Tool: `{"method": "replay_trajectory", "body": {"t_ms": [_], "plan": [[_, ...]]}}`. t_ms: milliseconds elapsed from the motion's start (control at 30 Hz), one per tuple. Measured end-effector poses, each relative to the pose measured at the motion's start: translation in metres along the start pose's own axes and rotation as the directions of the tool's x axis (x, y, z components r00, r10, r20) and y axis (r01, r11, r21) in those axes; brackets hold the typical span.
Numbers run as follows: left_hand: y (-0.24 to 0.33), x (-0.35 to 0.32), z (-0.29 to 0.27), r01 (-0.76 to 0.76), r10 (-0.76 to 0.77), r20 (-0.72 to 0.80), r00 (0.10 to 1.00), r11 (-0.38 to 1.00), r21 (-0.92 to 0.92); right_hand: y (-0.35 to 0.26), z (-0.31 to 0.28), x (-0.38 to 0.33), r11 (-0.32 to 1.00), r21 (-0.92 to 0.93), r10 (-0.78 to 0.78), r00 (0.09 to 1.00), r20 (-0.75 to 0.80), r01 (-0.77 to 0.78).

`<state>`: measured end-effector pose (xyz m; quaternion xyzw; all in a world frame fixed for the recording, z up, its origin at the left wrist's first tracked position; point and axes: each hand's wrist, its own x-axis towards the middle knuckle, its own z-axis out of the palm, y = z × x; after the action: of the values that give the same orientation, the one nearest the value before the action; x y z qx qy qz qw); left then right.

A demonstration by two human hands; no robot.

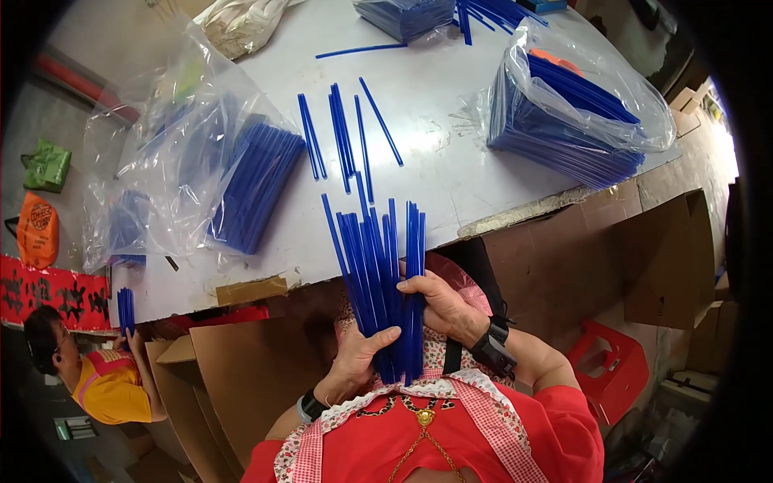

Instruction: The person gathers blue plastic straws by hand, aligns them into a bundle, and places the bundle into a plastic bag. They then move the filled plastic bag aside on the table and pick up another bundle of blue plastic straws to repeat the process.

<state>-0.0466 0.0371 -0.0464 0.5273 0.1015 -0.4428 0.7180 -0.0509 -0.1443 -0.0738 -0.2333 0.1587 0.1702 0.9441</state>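
Both my left hand (354, 354) and right hand (439, 306) clamp the blue sticks (378, 274); tops fan toward 12 o'clock; a loose grip probably drops some.

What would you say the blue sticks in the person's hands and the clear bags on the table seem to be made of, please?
Blue sticks: probably plastic; thin, uniform in colour, smooth with a slight sheen, held in the left hand and right hand.
Clear bags: thin plastic film; transparent, crinkled, glossy highlights.
Table: pale, worn hard surface; material unclear.
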Motion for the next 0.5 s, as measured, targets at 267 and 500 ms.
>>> {"method": "replay_trajectory", "body": {"t_ms": [267, 500], "plan": [[-0.002, -0.018, -0.004, -0.071, 0.071, 0.000, 0.997, 0.997, -0.005, -0.014, 0.018, -0.016, 0.997, 0.028, -0.071, 0.987, 0.146, 0.067], [-0.001, -0.028, -0.003, -0.083, 0.083, 0.019, 0.996, 0.996, -0.019, -0.014, 0.016, -0.019, 0.998, 0.055, -0.047, 0.989, 0.139, 0.040]]}}
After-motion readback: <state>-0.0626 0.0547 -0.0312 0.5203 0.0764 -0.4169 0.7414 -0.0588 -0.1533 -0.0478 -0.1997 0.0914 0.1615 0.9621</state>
